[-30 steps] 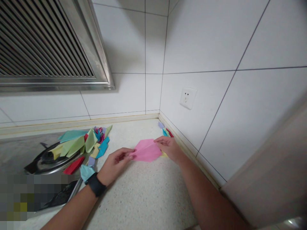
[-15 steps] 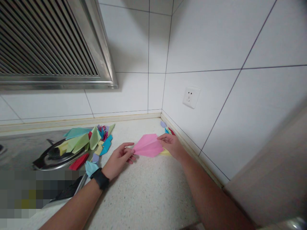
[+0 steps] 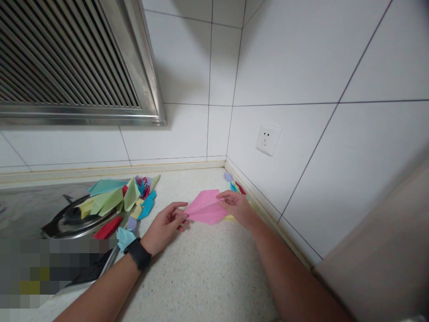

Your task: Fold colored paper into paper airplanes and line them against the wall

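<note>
A pink folded paper (image 3: 206,208), creased along its middle and shaped like a paper plane, is held between my two hands over the counter. My left hand (image 3: 167,222), with a black band on the wrist, pinches its pointed left end between thumb and finger. At the wider right end, my right hand (image 3: 236,206) grips the edge with thumb and fingertips. Partly hidden behind that hand lies a yellow paper (image 3: 230,218). Small folded papers, blue (image 3: 233,186), red (image 3: 240,188) and lilac (image 3: 228,177), lie along the wall beyond it.
To the left, several folded papers, green (image 3: 109,201), red (image 3: 107,227) and blue (image 3: 147,205), are heaped on and around a lidded pan (image 3: 72,227) on the stove. A range hood (image 3: 161,112) hangs above. A socket (image 3: 268,139) is on the right wall.
The view has shifted slightly. My right fingers have moved a little further over the pink paper's right edge; both hands still hold it.
</note>
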Motion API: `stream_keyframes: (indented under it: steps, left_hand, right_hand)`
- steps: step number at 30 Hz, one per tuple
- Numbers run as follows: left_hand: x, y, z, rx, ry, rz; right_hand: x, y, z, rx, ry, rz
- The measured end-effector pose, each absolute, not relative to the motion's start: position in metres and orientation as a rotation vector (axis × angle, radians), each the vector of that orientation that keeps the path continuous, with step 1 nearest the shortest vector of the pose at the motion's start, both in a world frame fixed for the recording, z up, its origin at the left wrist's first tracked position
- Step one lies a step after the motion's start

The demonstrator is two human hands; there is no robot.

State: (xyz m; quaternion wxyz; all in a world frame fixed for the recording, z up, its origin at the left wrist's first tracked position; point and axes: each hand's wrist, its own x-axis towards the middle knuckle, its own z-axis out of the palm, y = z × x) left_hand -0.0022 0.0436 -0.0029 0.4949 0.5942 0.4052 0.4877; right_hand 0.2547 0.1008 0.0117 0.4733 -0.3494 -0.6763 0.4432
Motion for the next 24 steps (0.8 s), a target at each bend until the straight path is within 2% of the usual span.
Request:
stream_keyframes:
  steps: [24]
  left_hand:
    - [-0.0032, 0.0449, -0.0013, 1.691, 1.122, 1.174]
  right_hand:
    - [0.2522, 0.1047, 0.0056, -0.776, -1.686, 1.131]
